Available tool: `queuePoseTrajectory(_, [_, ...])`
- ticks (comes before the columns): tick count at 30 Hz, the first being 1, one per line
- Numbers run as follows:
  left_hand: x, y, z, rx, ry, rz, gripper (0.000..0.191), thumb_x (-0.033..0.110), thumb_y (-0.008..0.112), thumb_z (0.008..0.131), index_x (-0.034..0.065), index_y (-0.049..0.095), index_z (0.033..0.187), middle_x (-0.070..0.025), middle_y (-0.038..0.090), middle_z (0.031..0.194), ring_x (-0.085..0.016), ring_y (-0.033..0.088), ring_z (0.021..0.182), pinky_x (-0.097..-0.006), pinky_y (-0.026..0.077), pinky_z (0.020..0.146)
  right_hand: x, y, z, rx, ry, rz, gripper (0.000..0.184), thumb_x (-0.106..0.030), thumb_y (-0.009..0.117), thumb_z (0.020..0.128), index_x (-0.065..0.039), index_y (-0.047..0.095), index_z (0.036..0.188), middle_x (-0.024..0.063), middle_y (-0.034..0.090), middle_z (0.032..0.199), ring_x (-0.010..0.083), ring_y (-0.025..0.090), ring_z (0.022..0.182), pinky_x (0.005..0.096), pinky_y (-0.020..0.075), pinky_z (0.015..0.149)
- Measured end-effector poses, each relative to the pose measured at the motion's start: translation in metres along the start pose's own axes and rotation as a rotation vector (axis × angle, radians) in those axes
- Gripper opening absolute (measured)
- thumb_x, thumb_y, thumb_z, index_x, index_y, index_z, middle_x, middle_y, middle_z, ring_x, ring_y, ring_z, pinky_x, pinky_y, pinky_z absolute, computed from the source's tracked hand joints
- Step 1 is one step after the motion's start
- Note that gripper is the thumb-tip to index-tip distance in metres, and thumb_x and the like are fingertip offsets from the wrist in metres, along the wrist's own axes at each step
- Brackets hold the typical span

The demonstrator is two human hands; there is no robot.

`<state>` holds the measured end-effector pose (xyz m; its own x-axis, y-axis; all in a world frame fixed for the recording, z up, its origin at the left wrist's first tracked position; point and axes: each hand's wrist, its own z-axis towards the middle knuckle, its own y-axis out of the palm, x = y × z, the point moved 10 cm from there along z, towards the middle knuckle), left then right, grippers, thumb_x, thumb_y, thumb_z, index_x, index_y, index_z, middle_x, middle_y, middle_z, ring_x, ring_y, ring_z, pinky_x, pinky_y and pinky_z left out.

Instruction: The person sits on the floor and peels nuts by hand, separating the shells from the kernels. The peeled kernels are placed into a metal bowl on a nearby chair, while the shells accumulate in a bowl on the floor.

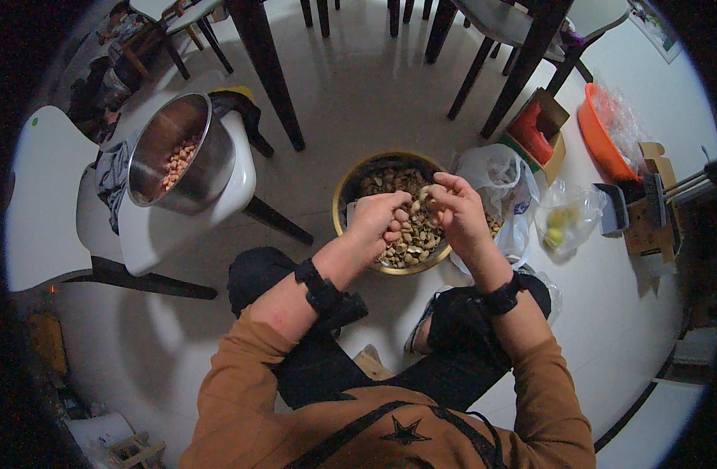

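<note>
In front of my knees stands a gold-rimmed basin [342,202] with peanut shells [414,237] inside. Both hands are above it. My right hand [461,211] pinches a peanut in its shell [420,202] between thumb and fingers. Close by on the left, my left hand [376,223] has its fingers curled in; whether anything lies within them is hidden. A steel pot [215,170] rests tilted on a white chair seat [188,234] to the left, with shelled pink peanuts [181,163] inside.
Right of the basin sits a white plastic bag [513,193]. Beyond it are a clear bag of yellow-green fruit [560,225], an open cardboard box [540,132], an orange basin [598,140] and a dustpan [611,210]. Dark table legs [270,76] rise ahead.
</note>
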<state>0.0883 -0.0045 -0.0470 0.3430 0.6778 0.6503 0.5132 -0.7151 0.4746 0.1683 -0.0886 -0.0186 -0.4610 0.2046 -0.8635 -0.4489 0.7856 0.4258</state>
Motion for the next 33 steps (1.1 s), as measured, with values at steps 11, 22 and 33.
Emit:
queuePoseTrajectory(11, [0.013,0.026,-0.005,-0.298,0.08,-0.2,0.013,0.017,0.052,0.082,0.0045,0.049,0.082,-0.0013,0.047,0.066,-0.004,0.037,0.044,-0.0156,0.027,0.034,-0.04,0.044,-0.02,-0.312,-0.439,-0.343,0.034,0.003,0.038,0.082,-0.001,0.03,0.115,0.0155,0.047,0.115,0.0196,0.05,0.1,0.0272,0.0414,0.082])
queuePoseTrajectory(22, [0.017,0.022,-0.006,-0.244,0.157,-0.01,0.01,0.017,0.057,0.079,0.0071,0.053,0.078,0.0037,0.046,0.062,-0.003,0.035,0.046,-0.0149,0.025,0.036,-0.055,0.05,-0.031,-0.207,-0.711,-0.907,0.028,0.004,0.052,0.072,-0.005,0.056,0.098,0.0106,0.055,0.094,0.0195,0.054,0.084,0.0266,0.0437,0.07])
queuePoseTrajectory(33, [0.011,0.03,-0.006,-0.342,0.094,-0.084,0.012,0.017,0.053,0.082,0.0054,0.053,0.085,0.0034,0.042,0.062,-0.003,0.033,0.045,-0.0151,0.025,0.036,-0.06,0.035,-0.025,-0.153,-0.621,-0.726,0.02,0.001,0.061,0.067,-0.003,0.061,0.087,0.0066,0.057,0.078,0.0146,0.055,0.073,0.0225,0.0434,0.064])
